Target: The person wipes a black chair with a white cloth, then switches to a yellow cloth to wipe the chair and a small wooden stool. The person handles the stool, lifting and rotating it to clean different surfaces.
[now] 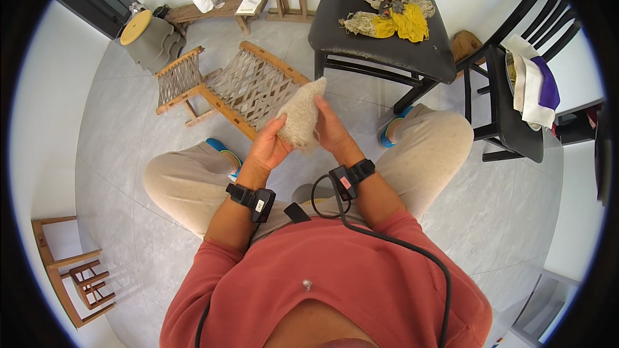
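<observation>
Between my two hands, above my parted knees, is a folded piece of cream woolly cloth (301, 118). My left hand (272, 142) grips its lower left edge, thumb on top. On its right edge lies my right hand (332, 125), thumb near the top and the fingers mostly hidden behind it. The cloth narrows to a point at the top and has a frayed, fuzzy lower end. Behind it stands a wooden frame with a woven strap lattice (251, 87), which the cloth partly covers.
A black chair (377, 53) ahead holds yellow and beige rags (411, 21). Another black chair (512, 140) at the right carries folded white and purple cloth (532, 87). Far left are a stool with a yellow top (136, 27) and a wooden bench (193, 13). A black cable (406, 247) runs from my right wrist.
</observation>
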Tool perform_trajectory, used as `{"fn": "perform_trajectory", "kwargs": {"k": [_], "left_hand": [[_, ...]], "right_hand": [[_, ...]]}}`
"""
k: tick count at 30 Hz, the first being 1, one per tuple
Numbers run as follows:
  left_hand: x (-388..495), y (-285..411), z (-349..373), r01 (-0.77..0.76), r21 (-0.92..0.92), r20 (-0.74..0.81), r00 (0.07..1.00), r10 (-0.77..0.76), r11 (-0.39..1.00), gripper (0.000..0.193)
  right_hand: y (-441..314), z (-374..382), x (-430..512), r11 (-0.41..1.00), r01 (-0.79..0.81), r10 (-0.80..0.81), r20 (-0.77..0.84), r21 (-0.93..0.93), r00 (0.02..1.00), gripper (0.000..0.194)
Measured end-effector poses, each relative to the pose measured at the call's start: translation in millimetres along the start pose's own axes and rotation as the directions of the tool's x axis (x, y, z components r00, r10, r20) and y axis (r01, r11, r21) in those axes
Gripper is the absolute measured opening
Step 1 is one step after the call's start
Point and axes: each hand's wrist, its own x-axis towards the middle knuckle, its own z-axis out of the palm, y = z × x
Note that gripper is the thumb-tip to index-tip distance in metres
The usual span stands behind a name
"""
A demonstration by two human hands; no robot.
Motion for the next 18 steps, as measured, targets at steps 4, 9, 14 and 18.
{"fn": "perform_trajectory", "kwargs": {"k": [4, 9, 14, 18], "left_hand": [[6.6, 16.9, -4.1, -0.141, 0.455, -0.264, 0.922, 0.284, 0.879, 0.046], [4.5, 20.6, -5.4, -0.025, 0.302, -0.362, 0.922, 0.138, 0.953, 0.050], [5.5, 12.0, -7.1, 0.093, -0.069, -0.148, 0.984, -0.103, 0.993, 0.055], [7.4, 17.1, -5.8, -0.149, 0.164, -0.277, 0.942, 0.190, 0.975, 0.054]], "right_hand": [[-6.7, -12.7, 6.3, 0.964, 0.045, -0.064, -0.067, -0.263, 0.996, 0.052], [-12.3, 4.6, -2.7, 0.995, 0.095, -0.096, 0.024, 0.044, 0.995, 0.029], [-27.0, 8.9, -9.8, 0.999, -0.013, 0.003, 0.185, 0.053, 0.983, 0.037], [-21.9, -2.9, 0.4, 0.769, 0.154, -0.238, -0.053, -0.620, 0.970, 0.051]]}}
